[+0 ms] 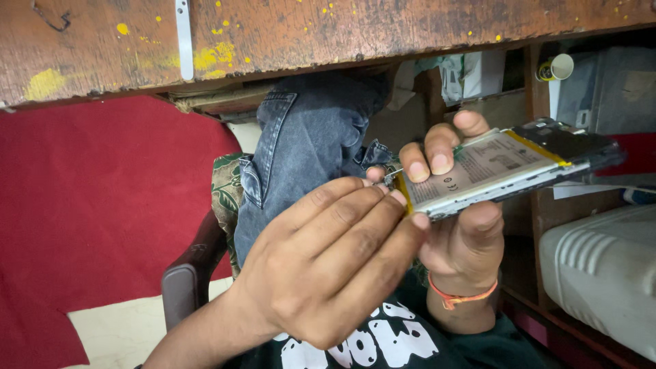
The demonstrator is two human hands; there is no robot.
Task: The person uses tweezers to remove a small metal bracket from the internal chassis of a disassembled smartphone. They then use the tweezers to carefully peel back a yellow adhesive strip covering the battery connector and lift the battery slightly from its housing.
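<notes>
In the head view the right hand (pixel 465 225) cradles an opened smartphone (pixel 506 171) by its long edges, back cover off and battery (pixel 478 167) bared, held in the air below the worn wooden counter (pixel 342 31) and above the lap in blue jeans (pixel 307 143). The left hand (pixel 328 266) has its fingers (pixel 369 205) bunched and pressed to the phone's near corner, though whether they pinch a small tool I cannot tell. The phone looks light, stiff and fragile, best held by its rigid frame edges, never by the soft battery face.
</notes>
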